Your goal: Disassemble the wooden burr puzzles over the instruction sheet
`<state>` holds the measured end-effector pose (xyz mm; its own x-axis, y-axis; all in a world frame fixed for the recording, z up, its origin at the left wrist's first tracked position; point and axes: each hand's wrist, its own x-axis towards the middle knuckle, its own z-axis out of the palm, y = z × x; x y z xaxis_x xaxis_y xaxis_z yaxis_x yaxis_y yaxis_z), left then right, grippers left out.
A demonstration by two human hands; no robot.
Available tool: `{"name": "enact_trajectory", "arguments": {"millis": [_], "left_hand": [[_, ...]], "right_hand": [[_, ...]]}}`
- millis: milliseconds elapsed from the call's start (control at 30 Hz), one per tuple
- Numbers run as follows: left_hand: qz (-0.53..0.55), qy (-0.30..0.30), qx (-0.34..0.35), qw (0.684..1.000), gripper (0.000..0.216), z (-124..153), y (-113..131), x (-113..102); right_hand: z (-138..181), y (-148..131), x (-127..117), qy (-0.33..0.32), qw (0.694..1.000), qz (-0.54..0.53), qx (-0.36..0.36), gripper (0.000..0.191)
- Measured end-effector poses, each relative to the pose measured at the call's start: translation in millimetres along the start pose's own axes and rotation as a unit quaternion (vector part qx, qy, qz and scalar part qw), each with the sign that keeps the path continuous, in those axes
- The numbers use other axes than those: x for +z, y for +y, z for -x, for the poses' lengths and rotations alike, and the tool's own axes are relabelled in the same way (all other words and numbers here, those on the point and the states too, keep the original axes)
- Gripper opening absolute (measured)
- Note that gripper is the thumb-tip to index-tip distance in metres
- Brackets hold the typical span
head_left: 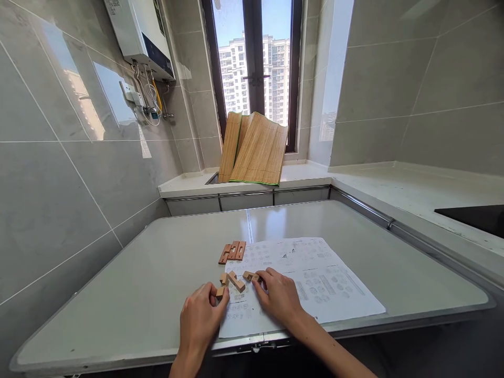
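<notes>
My left hand [202, 318] rests on the grey table [129, 294], its fingertips pinched on a small notched wooden puzzle piece [220, 292]. My right hand [277, 294] lies on a printed instruction sheet [315, 278], fingers closed on another wooden piece [249, 275]. Between the two hands lies a third notched wooden piece [236, 281], touching neither hand as far as I can see. A cluster of darker wooden pieces [232, 251] sits farther back at the sheet's top left corner.
Folded bamboo mats [255, 148] lean against the window on the back counter. A water heater [138, 32] hangs on the left tiled wall. A dark cooktop [474, 216] sits in the counter at right. The table's near edge runs just below my hands.
</notes>
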<state>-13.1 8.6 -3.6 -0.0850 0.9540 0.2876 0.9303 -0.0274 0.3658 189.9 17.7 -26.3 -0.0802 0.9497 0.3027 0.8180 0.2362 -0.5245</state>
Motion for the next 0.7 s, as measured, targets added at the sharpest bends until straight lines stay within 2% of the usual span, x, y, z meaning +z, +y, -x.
{"name": "enact_trajectory", "arguments": {"millis": [233, 367, 567, 700], "left_hand": [[-0.062, 0.021, 0.032, 0.997, 0.034, -5, 2, 12], [-0.038, -0.003, 0.047, 0.998, 0.038, -5, 2, 13], [0.015, -0.05, 0.066, 0.996, 0.032, -3, 3, 8], [0.018, -0.05, 0.077, 0.996, 0.033, -6, 3, 12]], "right_hand": [[-8, -8, 16, -0.011, 1.0, 0.025, 0.012, 0.026], [-13, -13, 22, -0.028, 0.999, 0.032, 0.018, 0.024], [-16, -14, 25, -0.057, 0.998, 0.036, 0.012, 0.022], [-21, -17, 24, -0.077, 0.996, 0.041, -0.003, 0.02]]}}
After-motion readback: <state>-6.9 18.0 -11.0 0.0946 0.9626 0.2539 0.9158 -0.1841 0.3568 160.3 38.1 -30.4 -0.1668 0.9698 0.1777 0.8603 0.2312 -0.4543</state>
